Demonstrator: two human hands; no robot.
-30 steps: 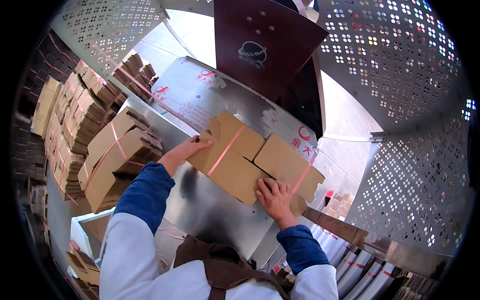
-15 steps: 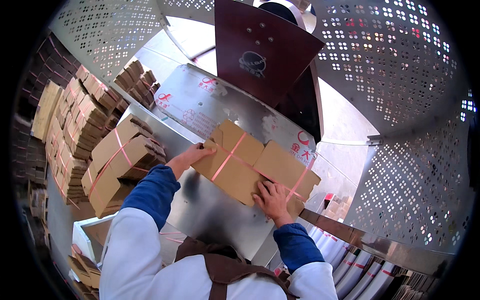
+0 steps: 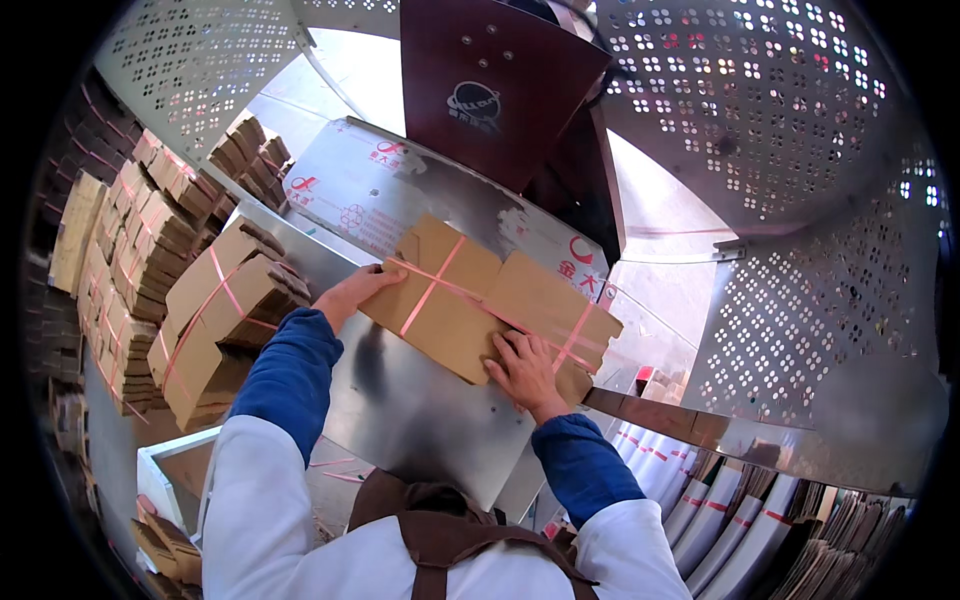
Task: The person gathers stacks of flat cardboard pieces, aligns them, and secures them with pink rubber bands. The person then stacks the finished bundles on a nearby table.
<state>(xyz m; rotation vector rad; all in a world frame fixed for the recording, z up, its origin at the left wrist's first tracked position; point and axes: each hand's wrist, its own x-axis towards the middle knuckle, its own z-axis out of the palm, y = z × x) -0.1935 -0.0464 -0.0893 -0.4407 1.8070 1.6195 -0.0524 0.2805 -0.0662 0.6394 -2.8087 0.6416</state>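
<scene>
A flat bundle of tan cardboard box blanks (image 3: 440, 300), bound with crossed pink straps, lies at a slant on the metal worktop. My left hand (image 3: 358, 292) grips its left end, with the fingers at the far-left corner. On the near edge, right of the middle, rests my right hand (image 3: 526, 373). Its fingers are bent over the top face beside a strap, and the thumb is hidden. The worktop (image 3: 430, 420) is bare metal nearest me. Its far part carries a worn white film (image 3: 350, 190) with red print.
A dark red machine panel (image 3: 500, 90) stands beyond the worktop. Perforated metal guards (image 3: 760, 130) curve around the right and far left. Strapped cardboard stacks (image 3: 215, 310) crowd the left, above a white-edged open box (image 3: 165, 460). White rolls with red bands (image 3: 715, 520) sit low right.
The whole view has shifted, so the worktop, the bundle and my hands appear farther left and higher. Both hands keep nearly the same hold on the cardboard bundle.
</scene>
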